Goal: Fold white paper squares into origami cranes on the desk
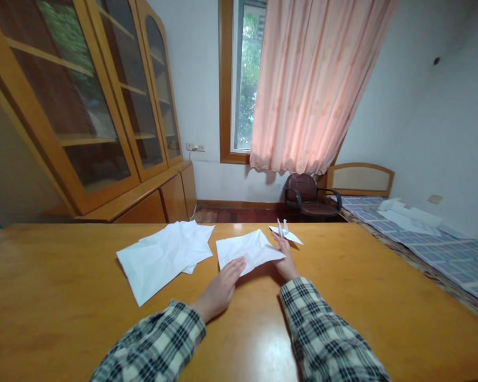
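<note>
A creased white sheet of paper (245, 248) is between my two hands over the wooden table, its near right edge raised off the top. My left hand (222, 286) grips the near left edge, with the fingers on the upper face; the thumb is hidden. At the right edge, my right hand (287, 262) holds the same sheet, partly behind it. Just beyond the right fingertips, a folded white paper crane (286, 232) stands with wings spread. Left of the held sheet lies a loose overlapping pile of creased white papers (163, 260).
The glossy wooden table (56, 297) ends at a straight far edge. Past it stand a brown armchair (308, 193) and a bed (434, 249) on the right. A glass-door cabinet (147, 175) fills the left side. A pink curtain (314, 85) hangs by the window.
</note>
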`<move>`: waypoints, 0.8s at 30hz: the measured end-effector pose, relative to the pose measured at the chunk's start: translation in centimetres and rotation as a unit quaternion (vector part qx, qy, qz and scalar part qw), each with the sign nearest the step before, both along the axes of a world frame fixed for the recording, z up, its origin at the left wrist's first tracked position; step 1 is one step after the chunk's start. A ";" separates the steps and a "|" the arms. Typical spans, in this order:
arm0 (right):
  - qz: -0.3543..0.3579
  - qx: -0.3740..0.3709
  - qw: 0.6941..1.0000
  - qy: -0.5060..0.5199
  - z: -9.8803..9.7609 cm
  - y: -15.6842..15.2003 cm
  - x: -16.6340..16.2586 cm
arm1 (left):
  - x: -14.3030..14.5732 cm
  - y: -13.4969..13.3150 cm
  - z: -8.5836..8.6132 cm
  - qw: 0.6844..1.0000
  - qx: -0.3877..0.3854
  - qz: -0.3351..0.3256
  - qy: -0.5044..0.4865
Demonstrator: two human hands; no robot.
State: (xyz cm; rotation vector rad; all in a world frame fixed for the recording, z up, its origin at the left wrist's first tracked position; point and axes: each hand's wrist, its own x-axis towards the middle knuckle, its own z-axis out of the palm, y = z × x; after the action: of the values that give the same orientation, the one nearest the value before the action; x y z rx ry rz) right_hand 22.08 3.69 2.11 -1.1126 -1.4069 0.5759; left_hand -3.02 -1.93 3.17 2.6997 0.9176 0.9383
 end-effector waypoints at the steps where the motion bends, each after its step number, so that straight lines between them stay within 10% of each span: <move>1: -0.005 0.008 1.000 -0.023 -0.2 0.1 0.1 | 0.0 0.0 0.0 1.000 -0.007 -0.002 0.003; 24: 0.151 0.001 0.904 -0.400 0.6 -2.3 3.0 | -4.5 0.6 2.0 0.988 -0.095 -0.073 0.094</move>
State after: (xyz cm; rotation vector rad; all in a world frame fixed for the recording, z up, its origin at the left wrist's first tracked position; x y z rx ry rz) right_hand 25.07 1.38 2.70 -1.1940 -2.3194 0.3286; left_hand -7.48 -1.38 5.18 2.6788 0.7826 0.5450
